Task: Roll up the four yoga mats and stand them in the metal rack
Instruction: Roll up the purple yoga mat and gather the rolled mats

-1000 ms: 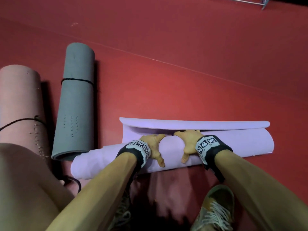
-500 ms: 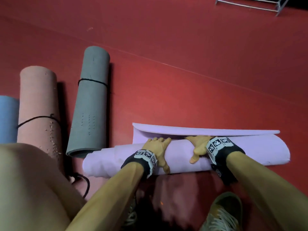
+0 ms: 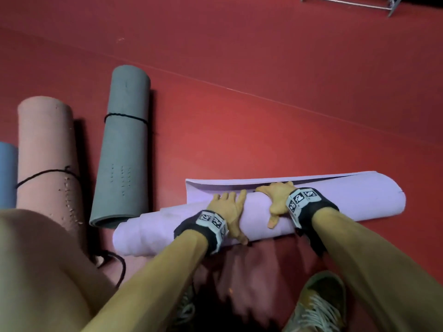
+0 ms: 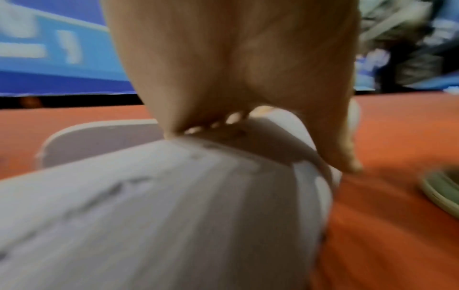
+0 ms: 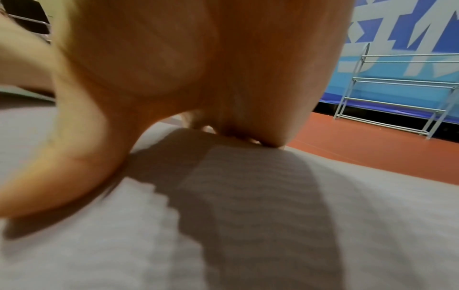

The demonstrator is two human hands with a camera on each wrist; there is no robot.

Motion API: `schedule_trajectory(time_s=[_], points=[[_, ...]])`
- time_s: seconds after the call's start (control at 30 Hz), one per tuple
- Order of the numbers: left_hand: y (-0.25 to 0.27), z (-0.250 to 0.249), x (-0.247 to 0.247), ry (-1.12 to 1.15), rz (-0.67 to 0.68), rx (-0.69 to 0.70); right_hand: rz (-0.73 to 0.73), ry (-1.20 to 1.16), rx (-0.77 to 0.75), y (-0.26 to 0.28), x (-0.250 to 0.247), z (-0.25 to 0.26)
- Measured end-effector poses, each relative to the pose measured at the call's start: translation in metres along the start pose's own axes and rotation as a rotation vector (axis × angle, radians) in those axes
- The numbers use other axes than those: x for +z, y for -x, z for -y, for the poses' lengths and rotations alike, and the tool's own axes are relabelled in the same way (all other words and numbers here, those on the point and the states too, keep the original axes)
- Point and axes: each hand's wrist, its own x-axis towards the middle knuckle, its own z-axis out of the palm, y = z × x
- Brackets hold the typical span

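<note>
A lilac mat (image 3: 335,202) lies across the red floor as a thick roll, with only a narrow flat strip left at its far side. My left hand (image 3: 227,207) curls over the top of the roll, thumb on the near side. Just to its right, my right hand (image 3: 275,202) grips the roll the same way. The wrist views show each palm, left hand (image 4: 236,68) and right hand (image 5: 198,68), arched over the lilac mat (image 4: 174,215) (image 5: 248,215), fingertips tucked over its far side. The metal rack (image 3: 347,3) (image 5: 397,98) stands at the far right.
Left of the lilac roll lie a grey rolled mat (image 3: 124,149) and a pink rolled mat (image 3: 48,154), each tied with black cord, and a blue mat (image 3: 7,173) at the frame edge. A loose black cord (image 3: 115,264) and my shoe (image 3: 318,305) are near me.
The lilac roll has turned away from me and the flat strip beyond it has shrunk. Both hands have stayed on the roll, shifting forward over its top.
</note>
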Motion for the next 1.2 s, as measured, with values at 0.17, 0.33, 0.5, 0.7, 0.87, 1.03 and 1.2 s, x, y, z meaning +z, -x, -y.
schedule_trajectory(time_s=[0.17, 0.33, 0.5, 0.7, 0.87, 1.03, 1.2], points=[[0.001, -0.001, 0.013, -0.105, -0.105, 0.007, 0.070, 0.014, -0.002, -0.007, -0.010, 0.004], [-0.014, 0.009, -0.009, -0.035, 0.006, -0.002, -0.276, -0.330, -0.004, 0.006, 0.016, -0.011], [-0.025, -0.009, -0.034, -0.185, -0.048, 0.046, -0.869, -0.582, 0.129, -0.002, 0.061, -0.010], [-0.047, -0.022, -0.055, -0.154, -0.294, 0.146, -1.094, -0.646, 0.214, -0.006, 0.066, -0.009], [-0.076, -0.007, -0.069, 0.027, -0.059, -0.049, -1.079, -0.620, 0.665, -0.002, 0.059, -0.015], [-0.096, 0.000, -0.064, 0.174, 0.167, -0.136, -0.847, -1.054, 1.025, 0.004, 0.042, -0.014], [-0.094, -0.003, -0.054, 0.344, 0.230, -0.192, -0.580, -1.462, 1.195, 0.019, 0.028, -0.016]])
